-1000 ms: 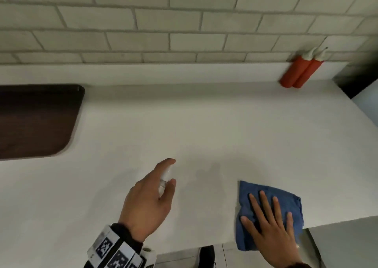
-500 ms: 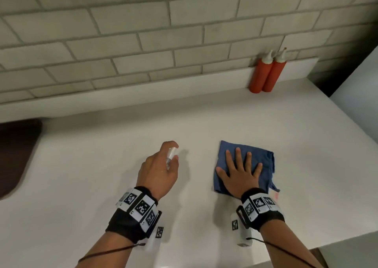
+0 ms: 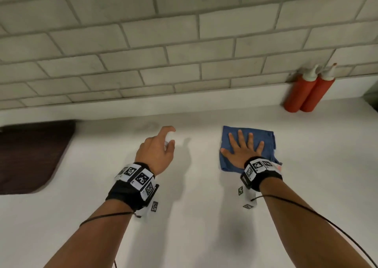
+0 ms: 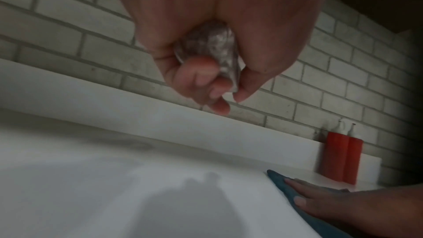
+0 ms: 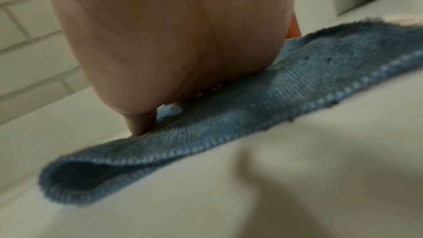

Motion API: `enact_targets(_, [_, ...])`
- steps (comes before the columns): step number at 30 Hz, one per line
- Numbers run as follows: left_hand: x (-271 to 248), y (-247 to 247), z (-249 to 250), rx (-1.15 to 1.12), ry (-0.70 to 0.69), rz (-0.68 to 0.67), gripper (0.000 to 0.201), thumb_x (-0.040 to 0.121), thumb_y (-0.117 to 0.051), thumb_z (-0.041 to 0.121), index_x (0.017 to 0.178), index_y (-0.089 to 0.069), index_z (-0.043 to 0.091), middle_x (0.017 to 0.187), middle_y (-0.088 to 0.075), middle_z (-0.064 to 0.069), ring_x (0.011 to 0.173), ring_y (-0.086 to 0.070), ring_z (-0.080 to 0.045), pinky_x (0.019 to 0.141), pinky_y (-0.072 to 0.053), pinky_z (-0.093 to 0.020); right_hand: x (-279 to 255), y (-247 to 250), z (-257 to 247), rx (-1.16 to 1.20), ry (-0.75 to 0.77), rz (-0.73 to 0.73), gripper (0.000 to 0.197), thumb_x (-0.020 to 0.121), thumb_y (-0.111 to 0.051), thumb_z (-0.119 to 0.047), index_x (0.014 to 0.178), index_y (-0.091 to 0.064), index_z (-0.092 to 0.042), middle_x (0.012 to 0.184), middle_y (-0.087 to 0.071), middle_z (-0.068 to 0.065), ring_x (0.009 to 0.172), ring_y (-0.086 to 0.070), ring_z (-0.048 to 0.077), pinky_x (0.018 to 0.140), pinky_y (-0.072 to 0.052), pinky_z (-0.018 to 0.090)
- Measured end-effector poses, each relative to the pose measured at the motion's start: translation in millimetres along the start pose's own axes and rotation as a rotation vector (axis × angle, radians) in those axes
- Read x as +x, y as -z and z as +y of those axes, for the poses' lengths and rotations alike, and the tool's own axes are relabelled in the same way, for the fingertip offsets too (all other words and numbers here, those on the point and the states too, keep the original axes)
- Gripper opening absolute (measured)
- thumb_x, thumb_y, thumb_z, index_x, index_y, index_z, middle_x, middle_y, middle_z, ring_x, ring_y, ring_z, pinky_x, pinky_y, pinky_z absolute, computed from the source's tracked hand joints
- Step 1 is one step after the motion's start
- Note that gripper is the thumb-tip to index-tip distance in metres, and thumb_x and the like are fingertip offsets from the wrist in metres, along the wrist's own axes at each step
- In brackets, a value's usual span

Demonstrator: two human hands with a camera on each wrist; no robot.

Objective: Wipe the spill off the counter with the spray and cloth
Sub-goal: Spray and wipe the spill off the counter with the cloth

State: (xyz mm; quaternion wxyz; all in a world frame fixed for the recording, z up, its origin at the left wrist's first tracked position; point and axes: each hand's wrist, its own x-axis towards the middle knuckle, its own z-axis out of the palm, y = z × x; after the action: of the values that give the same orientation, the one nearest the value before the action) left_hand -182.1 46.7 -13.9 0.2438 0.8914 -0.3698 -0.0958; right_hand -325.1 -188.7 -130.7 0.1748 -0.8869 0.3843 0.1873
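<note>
My left hand (image 3: 161, 148) grips a small clear spray bottle (image 3: 168, 137) above the white counter (image 3: 102, 216), index finger arched over its top. In the left wrist view the bottle (image 4: 215, 48) shows between curled fingers. A faint greyish smear (image 3: 149, 126) lies on the counter just beyond that hand, near the back ledge. My right hand (image 3: 242, 149) lies flat with spread fingers on a folded blue cloth (image 3: 266, 138) to the right. The right wrist view shows the palm (image 5: 171, 39) pressing the cloth (image 5: 251, 115) onto the counter.
Two red squeeze bottles (image 3: 306, 91) with white nozzles stand against the back ledge at the far right. A dark brown mat (image 3: 30, 155) lies at the counter's left. A grey brick wall (image 3: 184, 42) rises behind the ledge.
Both hands have moved away from the front edge toward the back ledge. The right hand slid the blue cloth along under its flat palm; the left still holds the spray bottle.
</note>
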Motion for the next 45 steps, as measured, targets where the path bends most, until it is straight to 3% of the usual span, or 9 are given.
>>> enact_targets(7, [-4, 23, -43, 0.034, 0.054, 0.074, 0.030, 0.099, -0.048, 0.030, 0.128, -0.047, 0.035, 0.076, -0.061, 0.006, 0.080, -0.060, -0.030, 0.080, -0.047, -0.036, -5, -31, -63, -0.074, 0.176, 0.042, 0.075, 0.091, -0.008, -0.072, 0.151, 0.019, -0.036, 0.158, 0.030, -0.002, 0.144, 0.028, 0.034, 0.110, 0.015, 0.066])
enact_targets(11, [-3, 25, -58, 0.057, 0.061, 0.168, 0.031, 0.098, -0.048, 0.028, 0.129, -0.048, 0.032, 0.067, -0.053, 0.014, 0.071, -0.052, -0.027, 0.074, -0.044, -0.035, -39, -66, -74, -0.120, 0.262, 0.057, 0.092, 0.063, 0.032, -0.078, 0.143, 0.030, -0.032, 0.153, 0.035, -0.003, 0.145, 0.026, 0.034, 0.103, 0.028, 0.062])
enact_targets(17, [8, 43, -92, 0.097, 0.098, 0.093, 0.033, 0.100, -0.044, 0.031, 0.133, -0.043, 0.033, 0.076, -0.060, 0.004, 0.087, -0.063, -0.037, 0.083, -0.049, -0.042, -71, -99, -84, -0.114, 0.253, 0.124, 0.072, 0.095, -0.012, -0.067, 0.144, -0.043, -0.025, 0.151, -0.043, 0.008, 0.137, -0.029, 0.040, 0.106, -0.007, 0.064])
enact_targets(19, [10, 51, -103, 0.097, 0.079, 0.114, 0.035, 0.100, -0.043, 0.032, 0.135, -0.043, 0.033, 0.078, -0.060, 0.003, 0.088, -0.063, -0.037, 0.083, -0.048, -0.041, -72, -89, -87, -0.115, 0.229, 0.128, 0.078, 0.092, -0.005, -0.071, 0.149, -0.034, -0.027, 0.156, -0.033, 0.006, 0.140, -0.028, 0.041, 0.104, -0.010, 0.066])
enact_targets(23, [11, 65, -130, 0.073, 0.082, 0.123, 0.024, 0.100, -0.042, 0.032, 0.124, -0.043, 0.031, 0.074, -0.060, -0.002, 0.081, -0.061, -0.038, 0.076, -0.048, -0.040, -50, -69, -109, -0.083, 0.168, 0.039, 0.082, 0.079, 0.006, -0.078, 0.150, 0.020, -0.038, 0.154, 0.033, -0.007, 0.146, 0.021, 0.034, 0.111, 0.012, 0.066])
enact_targets(31, [-13, 118, -210, -0.001, 0.032, 0.112, 0.050, 0.101, -0.043, 0.036, 0.147, -0.027, 0.045, 0.061, -0.057, 0.007, 0.068, -0.061, -0.023, 0.074, -0.052, -0.042, 34, -30, -250, -0.060, 0.099, 0.016, 0.073, 0.095, -0.017, -0.067, 0.153, 0.013, -0.036, 0.161, 0.022, -0.003, 0.146, 0.022, 0.035, 0.112, 0.010, 0.067])
enact_targets(37, [-45, 162, -290, -0.036, 0.153, 0.126, 0.049, 0.100, -0.044, 0.038, 0.146, -0.030, 0.045, 0.083, -0.062, 0.002, 0.090, -0.067, -0.029, 0.084, -0.050, -0.041, -11, -87, -386, -0.162, 0.362, -0.007, 0.073, 0.092, -0.008, -0.069, 0.153, 0.013, -0.034, 0.160, 0.024, -0.001, 0.145, 0.023, 0.036, 0.109, 0.015, 0.067])
enact_targets(43, [-75, 173, -332, -0.124, 0.170, 0.081, 0.041, 0.098, -0.040, 0.047, 0.138, -0.031, 0.053, 0.089, -0.066, -0.003, 0.084, -0.067, -0.025, 0.077, -0.056, -0.043, -102, -156, -411, -0.221, 0.528, 0.022, 0.064, 0.095, -0.022, -0.067, 0.143, -0.046, -0.032, 0.153, -0.040, 0.001, 0.137, -0.040, 0.037, 0.103, -0.018, 0.064])
enact_targets(45, [-81, 173, -338, -0.140, 0.161, 0.080, 0.040, 0.098, -0.040, 0.047, 0.137, -0.033, 0.053, 0.090, -0.068, -0.002, 0.083, -0.066, -0.023, 0.077, -0.056, -0.044, -90, -142, -404, -0.216, 0.506, 0.031, 0.069, 0.093, -0.015, -0.072, 0.146, -0.041, -0.036, 0.157, -0.032, -0.004, 0.141, -0.035, 0.034, 0.105, -0.014, 0.062])
